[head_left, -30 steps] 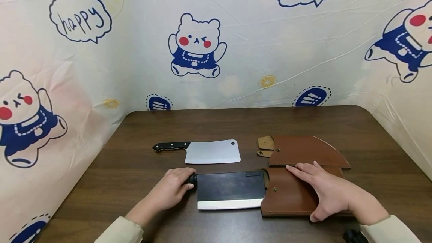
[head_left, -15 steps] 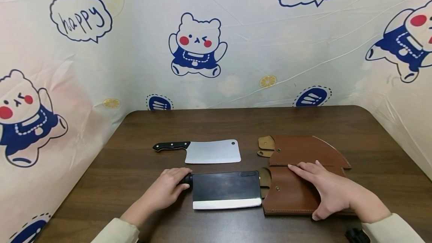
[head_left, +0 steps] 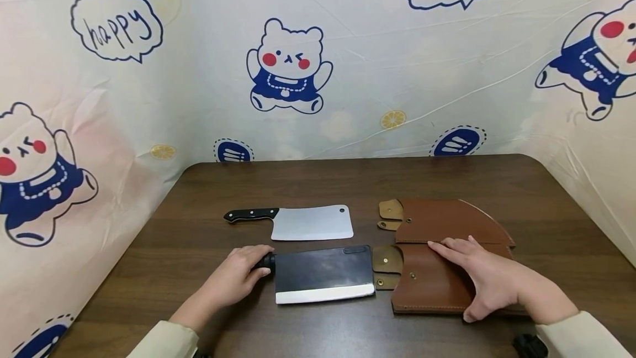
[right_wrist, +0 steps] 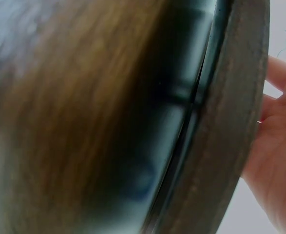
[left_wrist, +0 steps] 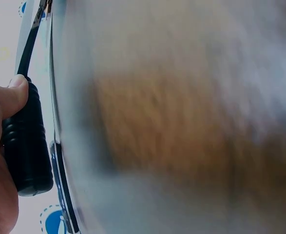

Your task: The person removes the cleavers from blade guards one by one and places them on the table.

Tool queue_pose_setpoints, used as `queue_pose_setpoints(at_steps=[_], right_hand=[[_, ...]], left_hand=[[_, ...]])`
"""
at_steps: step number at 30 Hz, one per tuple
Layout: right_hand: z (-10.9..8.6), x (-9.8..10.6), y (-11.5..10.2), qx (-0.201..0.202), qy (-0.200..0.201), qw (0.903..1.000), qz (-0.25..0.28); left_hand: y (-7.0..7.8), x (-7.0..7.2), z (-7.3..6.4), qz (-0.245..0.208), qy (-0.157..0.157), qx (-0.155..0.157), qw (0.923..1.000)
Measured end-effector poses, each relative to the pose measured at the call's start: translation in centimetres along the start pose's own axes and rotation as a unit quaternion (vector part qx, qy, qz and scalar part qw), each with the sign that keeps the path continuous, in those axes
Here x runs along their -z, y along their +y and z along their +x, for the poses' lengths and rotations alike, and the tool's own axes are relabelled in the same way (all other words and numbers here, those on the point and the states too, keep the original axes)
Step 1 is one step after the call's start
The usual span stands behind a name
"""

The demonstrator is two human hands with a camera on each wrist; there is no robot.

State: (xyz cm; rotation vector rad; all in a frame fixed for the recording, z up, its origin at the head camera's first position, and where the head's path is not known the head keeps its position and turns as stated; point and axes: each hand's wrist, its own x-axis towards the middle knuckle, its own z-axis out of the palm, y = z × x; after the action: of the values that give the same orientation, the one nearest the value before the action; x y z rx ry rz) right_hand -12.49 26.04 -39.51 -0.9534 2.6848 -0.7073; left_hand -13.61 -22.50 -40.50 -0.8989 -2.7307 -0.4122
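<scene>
My left hand (head_left: 237, 274) grips the black handle (left_wrist: 28, 141) of a dark-bladed cleaver (head_left: 323, 274) with a bright edge strip. In the head view its blade lies left of a brown leather knife sheath (head_left: 437, 280), overlapping the end of the sheath's tan strap (head_left: 387, 259). My right hand (head_left: 497, 280) spans that sheath, fingers at its far edge and thumb at its near edge, holding it. The right wrist view shows the dark sheath edge (right_wrist: 220, 126) close beside my palm.
A silver cleaver (head_left: 313, 222) with a riveted black handle lies farther back on the brown wooden table (head_left: 278, 181). Behind the held sheath lies another leather sheath (head_left: 452, 221) with a slanted end. A printed cloth (head_left: 358, 70) hangs around the table.
My left hand has drawn the dark cleaver leftward, away from the sheath mouth, baring the tan straps. The right hand and sheath have shifted slightly right.
</scene>
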Motion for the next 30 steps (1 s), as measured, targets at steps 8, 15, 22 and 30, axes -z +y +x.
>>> queue_pose_setpoints(at_steps=[8, 15, 22, 30], right_hand=[[-0.2, -0.1, 0.2, 0.007, 0.009, 0.9998, -0.015], [-0.4, -0.1, 0.3, 0.012, 0.011, 0.9995, -0.026], [-0.4, -0.2, 0.4, 0.013, 0.016, 0.9991, -0.038], [-0.4, -0.2, 0.6, 0.030, 0.024, 0.9977, -0.056]], left_hand=[[-0.8, 0.4, -0.5, 0.001, -0.001, 0.012, 0.9999], [-1.7, 0.9, -1.0, 0.003, 0.004, 0.009, 0.9999], [-2.7, 0.8, -1.3, 0.012, 0.029, -0.028, 0.9991], [-3.6, 0.7, -1.7, 0.018, 0.021, -0.029, 0.9992]])
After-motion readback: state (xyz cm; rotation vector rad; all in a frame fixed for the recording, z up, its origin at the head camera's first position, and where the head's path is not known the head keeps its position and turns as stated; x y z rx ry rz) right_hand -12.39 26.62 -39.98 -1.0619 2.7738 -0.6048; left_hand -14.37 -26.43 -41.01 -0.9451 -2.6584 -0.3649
